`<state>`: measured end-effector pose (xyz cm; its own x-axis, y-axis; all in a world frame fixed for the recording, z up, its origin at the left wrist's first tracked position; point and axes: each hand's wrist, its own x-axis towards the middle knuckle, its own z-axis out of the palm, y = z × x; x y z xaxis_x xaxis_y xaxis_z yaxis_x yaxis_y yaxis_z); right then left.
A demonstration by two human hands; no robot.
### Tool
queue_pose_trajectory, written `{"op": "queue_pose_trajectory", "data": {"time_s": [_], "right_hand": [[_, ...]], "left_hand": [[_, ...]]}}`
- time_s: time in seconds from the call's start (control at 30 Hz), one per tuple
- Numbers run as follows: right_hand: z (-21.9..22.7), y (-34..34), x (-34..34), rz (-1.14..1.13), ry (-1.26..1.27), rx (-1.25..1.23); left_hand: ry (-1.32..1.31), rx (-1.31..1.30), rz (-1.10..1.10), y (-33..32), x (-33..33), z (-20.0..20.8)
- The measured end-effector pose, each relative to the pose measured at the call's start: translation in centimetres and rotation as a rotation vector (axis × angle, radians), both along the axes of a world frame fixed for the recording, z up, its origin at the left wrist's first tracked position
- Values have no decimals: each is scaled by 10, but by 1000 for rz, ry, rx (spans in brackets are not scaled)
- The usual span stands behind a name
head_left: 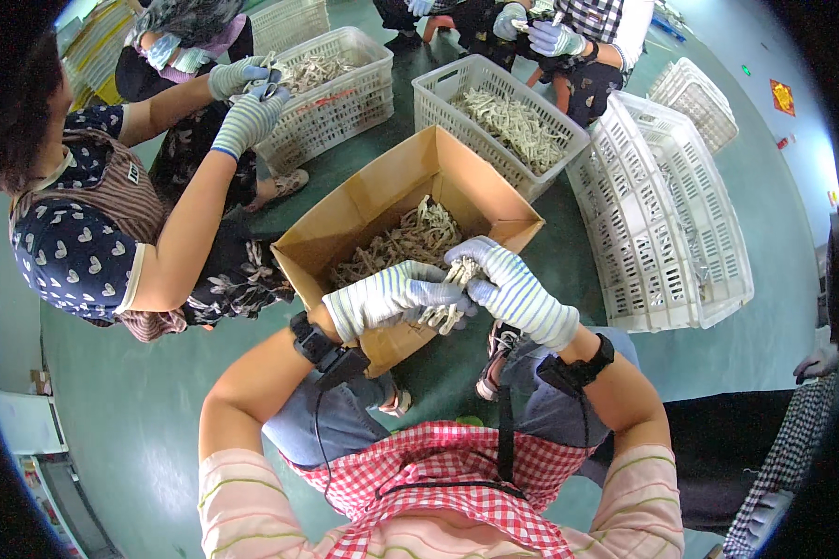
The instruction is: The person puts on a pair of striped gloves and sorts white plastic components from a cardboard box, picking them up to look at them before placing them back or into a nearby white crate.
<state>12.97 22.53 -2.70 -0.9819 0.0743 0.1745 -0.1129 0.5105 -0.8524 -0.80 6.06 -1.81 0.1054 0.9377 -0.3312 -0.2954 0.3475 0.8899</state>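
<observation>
While the left hand (pixel 410 293) and right hand (pixel 515 287), both gloved and curled, pinch 1 clump of pale strips (pixel 462 272) by the near rim of the cardboard box (pixel 480 186), light fingertip pressure probably serves best.

Left hand (pixel 403 291), right hand (pixel 517 291) close together, fingers (pixel 478 252) curled.

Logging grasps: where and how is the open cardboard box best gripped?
The cardboard box is probably best pinched by its left and right end rims, from above: they stand thin and exposed, while the left hand and right hand, holding pale strips, partly cover its near side.
</observation>
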Motion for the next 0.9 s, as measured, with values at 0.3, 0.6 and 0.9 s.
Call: {"op": "queue_pose_trajectory", "data": {"time_s": [0.3,0.6,0.9], "right_hand": [[-2,-2,-4,-79,24,123],[-5,7,-1,-54,60,-48],[-8,8,-3,-49,95,88]], "left_hand": [[16,4,-38,0,0,-5],[-92,-9,15,4,7,0],[-6,11,100,5,10,1]]}}
